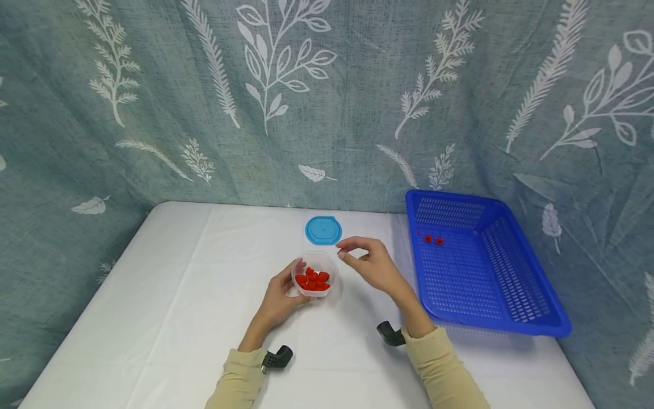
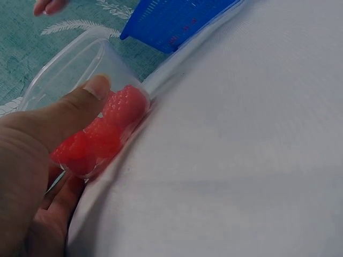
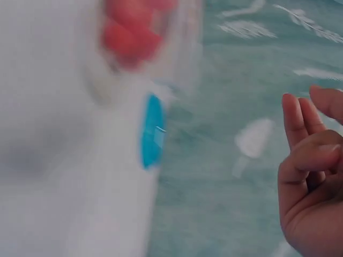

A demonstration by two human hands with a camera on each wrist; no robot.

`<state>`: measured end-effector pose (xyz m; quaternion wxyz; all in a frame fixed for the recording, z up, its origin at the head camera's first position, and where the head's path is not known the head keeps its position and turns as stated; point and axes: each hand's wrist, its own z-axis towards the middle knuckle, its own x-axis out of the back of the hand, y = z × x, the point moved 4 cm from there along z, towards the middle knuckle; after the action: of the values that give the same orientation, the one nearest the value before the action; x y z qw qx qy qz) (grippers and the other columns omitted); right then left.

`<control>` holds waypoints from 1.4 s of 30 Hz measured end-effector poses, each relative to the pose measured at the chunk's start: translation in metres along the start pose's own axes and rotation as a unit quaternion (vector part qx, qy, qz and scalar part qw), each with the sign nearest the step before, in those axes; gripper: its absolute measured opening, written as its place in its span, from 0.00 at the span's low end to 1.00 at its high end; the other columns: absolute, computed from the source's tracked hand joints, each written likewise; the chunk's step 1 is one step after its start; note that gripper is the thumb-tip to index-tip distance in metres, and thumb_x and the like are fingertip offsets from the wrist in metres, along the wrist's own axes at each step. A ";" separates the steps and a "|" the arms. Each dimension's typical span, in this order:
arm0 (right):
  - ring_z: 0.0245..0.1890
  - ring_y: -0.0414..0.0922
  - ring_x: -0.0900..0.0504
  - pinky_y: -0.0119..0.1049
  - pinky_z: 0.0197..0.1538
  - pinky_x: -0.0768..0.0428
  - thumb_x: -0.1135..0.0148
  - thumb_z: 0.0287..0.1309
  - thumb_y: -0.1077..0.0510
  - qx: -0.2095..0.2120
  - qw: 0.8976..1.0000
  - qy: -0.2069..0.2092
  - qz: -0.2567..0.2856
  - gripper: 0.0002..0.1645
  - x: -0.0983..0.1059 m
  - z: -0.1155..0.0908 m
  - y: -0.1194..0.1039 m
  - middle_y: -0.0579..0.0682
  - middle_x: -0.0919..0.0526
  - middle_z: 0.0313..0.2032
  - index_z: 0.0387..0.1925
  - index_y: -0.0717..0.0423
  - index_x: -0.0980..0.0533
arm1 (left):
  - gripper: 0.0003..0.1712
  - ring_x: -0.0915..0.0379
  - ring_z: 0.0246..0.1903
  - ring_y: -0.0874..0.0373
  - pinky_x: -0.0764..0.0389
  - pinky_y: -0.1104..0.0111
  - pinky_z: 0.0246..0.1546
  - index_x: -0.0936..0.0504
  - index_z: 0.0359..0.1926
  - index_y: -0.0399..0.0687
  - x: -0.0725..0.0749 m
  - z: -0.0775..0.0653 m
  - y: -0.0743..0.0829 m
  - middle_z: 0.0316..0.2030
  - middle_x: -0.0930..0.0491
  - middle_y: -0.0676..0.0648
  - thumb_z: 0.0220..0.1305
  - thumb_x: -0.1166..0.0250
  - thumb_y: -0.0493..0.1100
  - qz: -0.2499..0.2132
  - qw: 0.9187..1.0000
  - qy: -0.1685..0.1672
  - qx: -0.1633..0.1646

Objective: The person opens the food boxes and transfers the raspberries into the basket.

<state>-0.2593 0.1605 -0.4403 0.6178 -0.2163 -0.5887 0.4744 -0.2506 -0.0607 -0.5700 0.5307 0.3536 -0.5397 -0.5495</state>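
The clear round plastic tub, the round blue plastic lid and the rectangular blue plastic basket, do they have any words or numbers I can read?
No, there are none to read.
Clear round plastic tub: no writing shows.
Round blue plastic lid: any mark is too small to read.
Rectangular blue plastic basket: no writing shows.

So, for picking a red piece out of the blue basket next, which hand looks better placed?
Probably the right hand: it looks empty and is nearer the blue basket, where red pieces lie. The left hand grips the clear container with red berries inside.
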 end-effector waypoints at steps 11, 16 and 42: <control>0.47 0.50 0.17 0.40 0.44 0.16 0.29 0.60 0.61 -0.028 0.996 -0.024 -0.079 0.12 -0.062 -0.004 0.031 0.49 0.10 0.45 0.46 0.58 0.13 | 0.51 0.34 0.71 0.47 0.34 0.58 0.72 0.36 0.76 0.43 0.002 0.000 0.000 0.69 0.27 0.42 0.51 0.23 0.31 -0.003 1.000 -0.006 -0.011; 0.50 0.52 0.15 0.48 0.53 0.14 0.30 0.62 0.60 -0.041 0.987 -0.020 -0.151 0.13 -0.068 -0.004 0.027 0.50 0.10 0.46 0.48 0.56 0.14 | 0.51 0.34 0.71 0.47 0.33 0.58 0.72 0.35 0.76 0.44 0.001 0.000 0.001 0.69 0.27 0.42 0.52 0.22 0.31 -0.001 1.000 -0.005 -0.016; 0.46 0.52 0.15 0.48 0.49 0.14 0.30 0.61 0.61 -0.107 0.955 -0.077 -0.267 0.15 -0.073 0.008 0.012 0.51 0.11 0.45 0.51 0.56 0.14 | 0.51 0.34 0.72 0.48 0.33 0.56 0.72 0.34 0.76 0.49 0.003 -0.002 0.004 0.70 0.27 0.45 0.52 0.21 0.34 0.015 1.000 -0.002 -0.004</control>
<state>-0.2605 0.1026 -0.4866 0.6476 -0.0792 -0.7184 0.2415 -0.2486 -0.0630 -0.5660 0.5392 0.3422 -0.5438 -0.5444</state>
